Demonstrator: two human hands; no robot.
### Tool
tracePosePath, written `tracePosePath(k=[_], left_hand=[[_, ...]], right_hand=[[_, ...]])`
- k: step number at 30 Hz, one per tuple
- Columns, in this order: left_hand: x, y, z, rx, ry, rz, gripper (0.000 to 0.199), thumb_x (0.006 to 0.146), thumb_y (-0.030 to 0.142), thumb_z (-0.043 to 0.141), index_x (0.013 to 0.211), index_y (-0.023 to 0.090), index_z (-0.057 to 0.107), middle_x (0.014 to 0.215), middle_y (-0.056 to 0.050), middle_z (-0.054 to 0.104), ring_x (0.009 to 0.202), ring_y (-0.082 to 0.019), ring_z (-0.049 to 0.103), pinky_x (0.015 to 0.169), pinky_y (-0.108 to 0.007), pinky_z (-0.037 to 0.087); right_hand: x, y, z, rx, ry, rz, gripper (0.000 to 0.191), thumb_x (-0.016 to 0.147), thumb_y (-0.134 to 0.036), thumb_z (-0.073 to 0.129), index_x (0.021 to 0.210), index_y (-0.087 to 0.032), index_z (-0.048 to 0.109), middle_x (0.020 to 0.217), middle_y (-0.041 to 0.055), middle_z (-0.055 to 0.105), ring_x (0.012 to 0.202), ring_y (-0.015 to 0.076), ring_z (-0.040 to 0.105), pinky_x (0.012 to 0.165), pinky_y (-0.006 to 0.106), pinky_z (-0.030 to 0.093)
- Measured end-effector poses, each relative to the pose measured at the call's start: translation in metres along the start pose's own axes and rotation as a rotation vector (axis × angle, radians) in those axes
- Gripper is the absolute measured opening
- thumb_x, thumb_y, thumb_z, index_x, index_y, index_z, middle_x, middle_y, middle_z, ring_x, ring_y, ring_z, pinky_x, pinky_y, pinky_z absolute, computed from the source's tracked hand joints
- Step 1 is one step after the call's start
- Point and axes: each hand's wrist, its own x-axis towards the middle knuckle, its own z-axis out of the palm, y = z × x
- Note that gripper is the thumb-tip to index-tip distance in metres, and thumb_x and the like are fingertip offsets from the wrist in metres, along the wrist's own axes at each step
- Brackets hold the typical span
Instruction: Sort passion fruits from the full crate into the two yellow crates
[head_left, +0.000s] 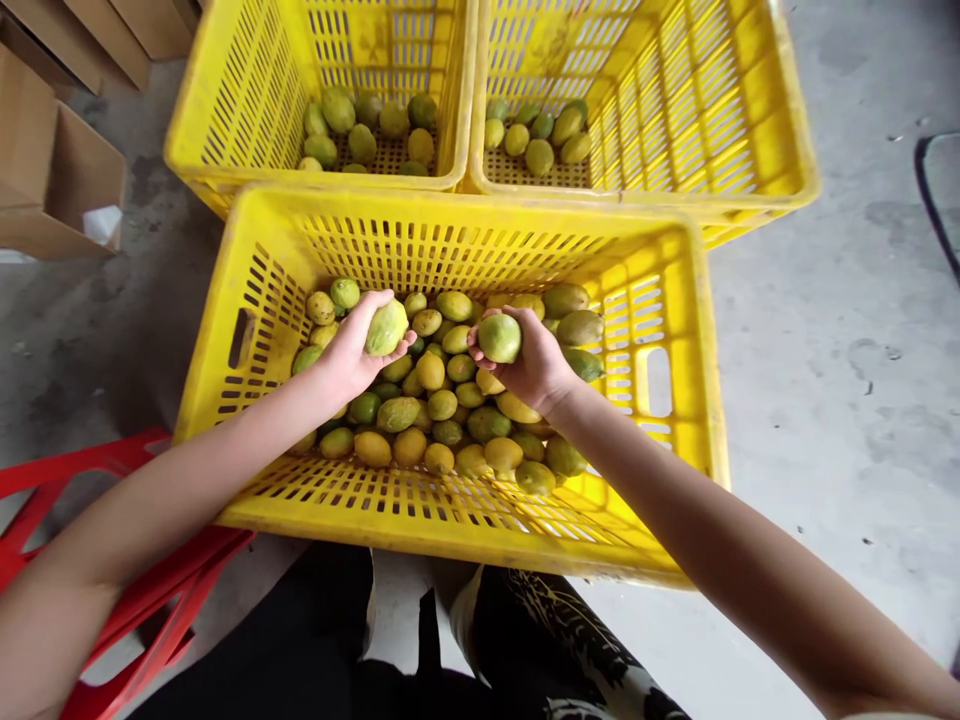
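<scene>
Hands, two: the left hand (354, 345) cups one yellow-green lemon (387, 328), fingers curled beneath; the right hand (536, 355) grips one paler green lemon (499, 338), fingertips showing at its left side. Both held lemons sit side by side, well apart, above the near yellow crate (450, 538), each on the inner side of its hand. Long axis of the left one: slanting from near left toward far right; of the right one: cannot be told, its outline being nearly round. The loose lemons (430, 372) lie below, between and nearer than the hands, axes mixed; several dozen, overlapping too much for exact count. Beyond stand two yellow crates: the far left crate (300, 179), nearer the left hand, about eleven lemons visible; the far right crate (757, 60), nearer the right hand, about nine. Crates, three in all. Also at left: one red plastic stool (202, 560), partly in view; one open cardboard box (26, 145).
</scene>
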Motion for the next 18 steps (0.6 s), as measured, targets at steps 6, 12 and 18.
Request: tracePosePath(k=[6, 12, 18], left_hand=[[0.0057, 0.0014, -0.0022, -0.033, 0.016, -0.106, 0.023, 0.099, 0.037, 0.054, 0.087, 0.019, 0.061, 0.08, -0.006, 0.068, 0.068, -0.015, 0.069, 0.048, -0.017, 0.047], [0.0013, 0.0006, 0.0019, 0.055, -0.078, -0.05, 0.02, 0.093, 0.033, 0.069, 0.084, 0.017, 0.061, 0.076, -0.003, 0.067, 0.061, -0.011, 0.062, 0.055, -0.018, 0.052], [0.0012, -0.0015, -0.0007, 0.025, -0.099, -0.047, 0.009, 0.088, 0.018, 0.072, 0.088, 0.018, 0.063, 0.079, -0.003, 0.065, 0.069, -0.013, 0.064, 0.066, -0.023, 0.055]], right_hand=[[-0.0035, 0.0095, 0.0014, -0.019, 0.053, -0.104, 0.041, 0.062, -0.032, 0.09, 0.085, -0.025, 0.058, 0.088, -0.0008, 0.065, 0.079, 0.0159, 0.064, 0.061, 0.028, 0.059], [-0.0028, 0.0084, 0.0043, -0.025, 0.028, -0.009, 0.036, 0.076, -0.053, 0.077, 0.087, -0.024, 0.059, 0.078, 0.0017, 0.067, 0.071, 0.0184, 0.062, 0.052, 0.029, 0.053], [-0.0056, 0.0033, 0.0057, -0.091, -0.042, -0.033, 0.055, 0.08, -0.076, 0.059, 0.081, -0.021, 0.054, 0.071, 0.0053, 0.063, 0.053, 0.0139, 0.04, 0.043, 0.029, 0.032]])
